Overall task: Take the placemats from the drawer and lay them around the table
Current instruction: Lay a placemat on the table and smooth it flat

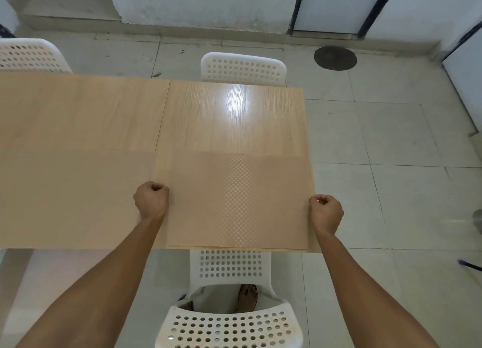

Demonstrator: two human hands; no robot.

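Note:
A beige woven placemat (234, 201) with a fine checked weave lies flat at the near right corner of the light wooden table (91, 118). Thin edges under its front rim suggest more than one mat stacked there. My left hand (151, 200) pinches the mat's left edge with curled fingers. My right hand (326, 212) grips its right edge, right at the table's right side. The drawer is out of view.
White perforated chairs stand around the table: one close in front of me (229, 326), one across the table (243, 68), one at the far left (28, 55). A tiled floor spreads to the right, with a round dark drain cover (335, 58).

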